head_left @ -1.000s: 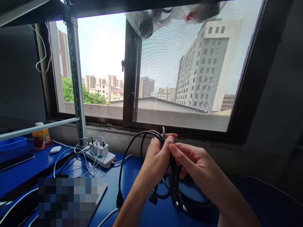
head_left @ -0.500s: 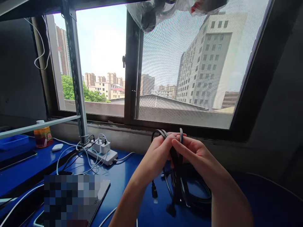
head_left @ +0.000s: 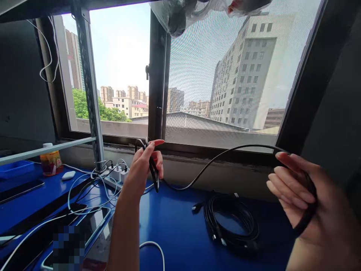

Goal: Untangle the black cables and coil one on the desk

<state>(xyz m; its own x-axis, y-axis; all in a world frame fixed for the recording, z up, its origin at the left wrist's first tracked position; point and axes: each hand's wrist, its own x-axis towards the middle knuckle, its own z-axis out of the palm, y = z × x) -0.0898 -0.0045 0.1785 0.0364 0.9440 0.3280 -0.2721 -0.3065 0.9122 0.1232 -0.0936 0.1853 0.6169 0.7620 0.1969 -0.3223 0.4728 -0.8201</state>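
Note:
A black cable (head_left: 210, 164) runs in a loose curve from one hand to the other, in front of the window sill. Small loops of it sit in my left hand (head_left: 148, 160), closed around them between thumb and fingers. At the right, my right hand (head_left: 299, 188) is raised with curled fingers, and a thick black part of the cable lies across its palm. Below, between the hands, a coil of black cable (head_left: 254, 230) with metal-tipped plugs lies on the blue table (head_left: 175, 226).
At left stand a white power strip (head_left: 111, 181) with chargers and tangled wires, a shelf post (head_left: 91, 82) and an orange bottle (head_left: 51, 162). Phones (head_left: 97, 226) lie at the lower left, near a white cable (head_left: 153, 244). A plastic bag (head_left: 176, 19) hangs overhead.
My hands have moved apart, left hand to the left and right hand far to the right. The cable between them is now drawn out, and the coil on the table is uncovered.

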